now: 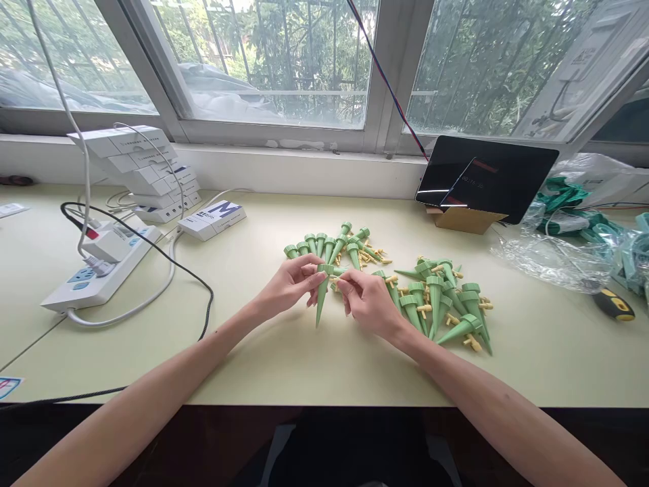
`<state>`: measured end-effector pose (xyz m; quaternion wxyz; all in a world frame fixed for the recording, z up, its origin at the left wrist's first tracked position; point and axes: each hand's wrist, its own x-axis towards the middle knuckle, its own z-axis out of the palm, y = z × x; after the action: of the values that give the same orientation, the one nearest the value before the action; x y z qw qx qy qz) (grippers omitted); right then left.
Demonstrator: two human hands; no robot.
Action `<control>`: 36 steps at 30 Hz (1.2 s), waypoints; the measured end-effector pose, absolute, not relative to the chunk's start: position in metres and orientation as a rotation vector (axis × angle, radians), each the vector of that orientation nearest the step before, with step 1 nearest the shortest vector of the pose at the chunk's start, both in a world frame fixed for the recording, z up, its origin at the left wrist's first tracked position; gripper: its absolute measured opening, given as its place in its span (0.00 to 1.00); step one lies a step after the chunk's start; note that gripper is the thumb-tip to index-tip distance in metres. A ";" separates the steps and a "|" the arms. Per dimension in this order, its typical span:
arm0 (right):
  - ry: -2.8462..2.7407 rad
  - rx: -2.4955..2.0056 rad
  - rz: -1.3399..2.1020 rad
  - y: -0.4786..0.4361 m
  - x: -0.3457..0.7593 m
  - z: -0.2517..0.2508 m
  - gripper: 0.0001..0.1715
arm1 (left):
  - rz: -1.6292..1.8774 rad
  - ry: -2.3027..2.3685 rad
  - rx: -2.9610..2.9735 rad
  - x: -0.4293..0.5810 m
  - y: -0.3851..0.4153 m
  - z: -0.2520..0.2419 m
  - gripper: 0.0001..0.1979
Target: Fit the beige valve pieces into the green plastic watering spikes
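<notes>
Pinched by its cap in my left hand (pixel 297 283) is a green spike (pixel 322 301), its point hanging downward. My right hand (pixel 369 297) is closed at the right side of that cap, its fingertips on a small yellow piece (pixel 339 279) that is partly hidden. Just beyond my hands lies a group of green spikes (pixel 329 247) with small yellow valves (pixel 372 256). A second pile of green spikes (pixel 435 294), with yellow valves among them, lies to the right of my right hand.
White boxes (pixel 147 169) and a power strip (pixel 101 267) with cables occupy the left side. A tablet (pixel 487 176) leans on a cardboard stand (pixel 466 220) at the back right, near clear plastic bags (pixel 562 260) and a yellow-black tool (pixel 613 304).
</notes>
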<state>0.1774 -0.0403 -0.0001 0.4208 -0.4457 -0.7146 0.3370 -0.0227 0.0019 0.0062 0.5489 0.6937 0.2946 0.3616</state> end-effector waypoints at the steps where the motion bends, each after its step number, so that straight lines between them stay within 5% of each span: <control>1: -1.798 -1.127 0.836 -0.040 0.178 0.000 0.16 | 0.853 0.697 1.650 -0.023 0.002 0.006 0.12; 8: -1.810 -1.136 0.825 -0.039 0.178 -0.001 0.21 | 0.829 0.717 1.691 -0.022 0.001 0.007 0.12; 17: -1.823 -1.118 0.808 -0.040 0.179 0.000 0.14 | 0.817 0.726 1.682 -0.022 0.000 0.006 0.13; 26: -1.857 -1.093 0.737 -0.038 0.179 -0.002 0.22 | 0.817 0.723 1.673 -0.020 -0.002 0.008 0.13; 36: -1.856 -1.108 0.790 -0.038 0.179 0.000 0.15 | 0.817 0.717 1.674 -0.020 -0.001 0.005 0.11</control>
<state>0.1795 -0.0380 -0.0001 0.4080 -0.4395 -0.7362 0.3135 -0.0205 -0.0005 0.0055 0.5417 0.7049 0.3020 0.3441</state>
